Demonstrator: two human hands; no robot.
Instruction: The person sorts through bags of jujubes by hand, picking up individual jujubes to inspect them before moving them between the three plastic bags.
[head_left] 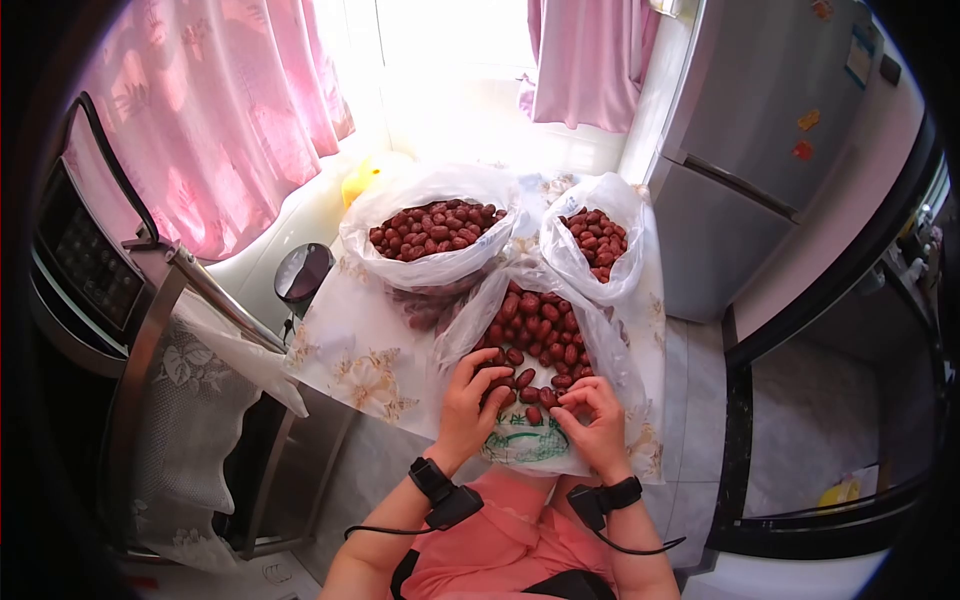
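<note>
Wrinkled red dates [540, 325] lie in a spread-open white plastic bag [610, 345], with several loose ones near its front, above green print. My left hand [468, 405] is at the left of this front group, fingers and thumb curled around a red date [507, 396]. To the right, my right hand [597, 425] has its thumb and forefinger pinched together beside the loose dates. What is between those fingertips, if anything, is hidden. Both wrists wear black bands with a small box and a cable.
Two more white bags of red dates, a large one [430, 265] and a smaller one [635, 250], stand farther back on the flowered tablecloth [350, 375]. A grey fridge [750, 150] is at the right. A dark round-lidded bin [303, 272] and a cloth-draped appliance [190, 430] are at the left.
</note>
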